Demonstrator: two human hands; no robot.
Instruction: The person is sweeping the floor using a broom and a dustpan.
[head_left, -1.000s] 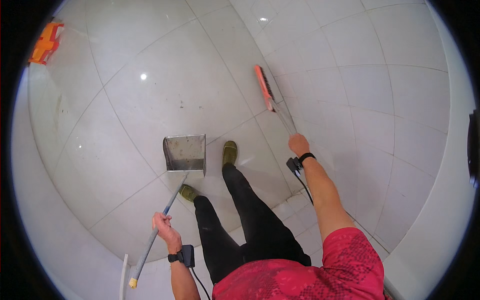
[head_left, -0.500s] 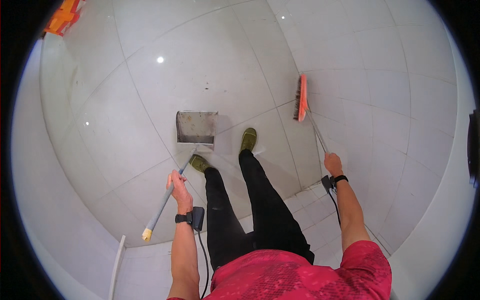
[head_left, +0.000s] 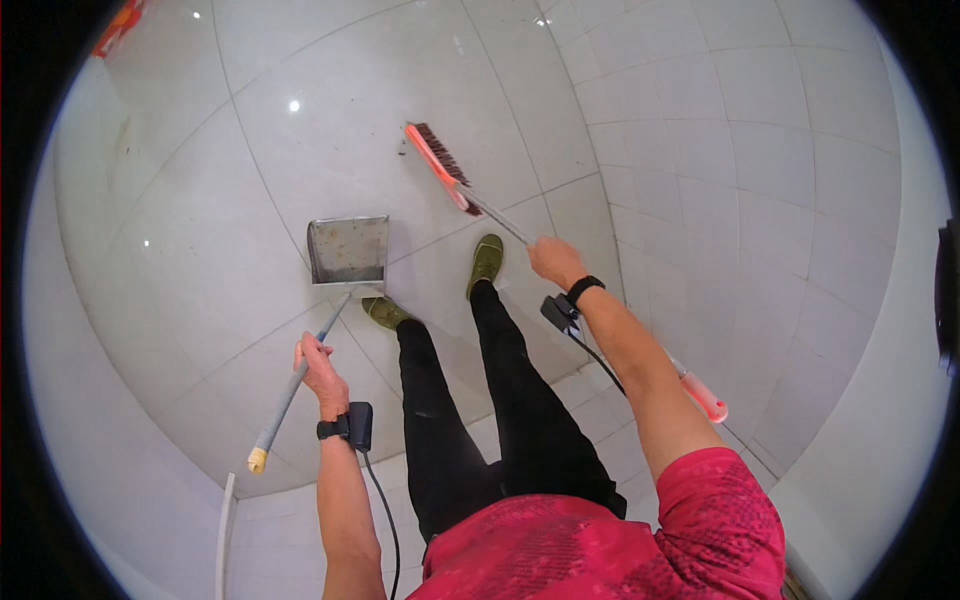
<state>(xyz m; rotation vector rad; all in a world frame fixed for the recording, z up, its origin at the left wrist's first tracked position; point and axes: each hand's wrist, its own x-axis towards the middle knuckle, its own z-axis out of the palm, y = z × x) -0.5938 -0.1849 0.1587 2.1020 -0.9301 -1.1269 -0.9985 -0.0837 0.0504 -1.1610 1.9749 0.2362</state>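
Okay, sweep looks partway at best, judging from where I stand; clock is set with 12 straight ahead of the shoes [head_left: 487, 258]. Dustpan [head_left: 348, 250] sits at 11 o'clock of the left shoe, just beside it, mouth apparently facing 12. Left hand [head_left: 320, 372] has its fingers curled round the pan's blue-grey pole [head_left: 290, 395]. Right hand [head_left: 556, 260] has a closed fist round the broom's thin pole [head_left: 502, 220], which passes under the forearm to a red grip [head_left: 705, 397] at about 4 o'clock of that hand. Broom [head_left: 432, 157] has its orange head at 11 o'clock of the right shoe, between 1 and 2 o'clock of the pan and apart from it, bristles showing on the 2 o'clock side. Can't tell if they touch the floor [head_left: 300, 170]. Dark specks [head_left: 402, 149] lie just off the head's far tip, on its 7 o'clock side. Done: both tools are in hand and the pan is set close. Left: those specks are not in the pan yet. Brown marks [head_left: 350, 245] inside the pan could be stains or dirt; can't tell, so no credit for collected stuff.
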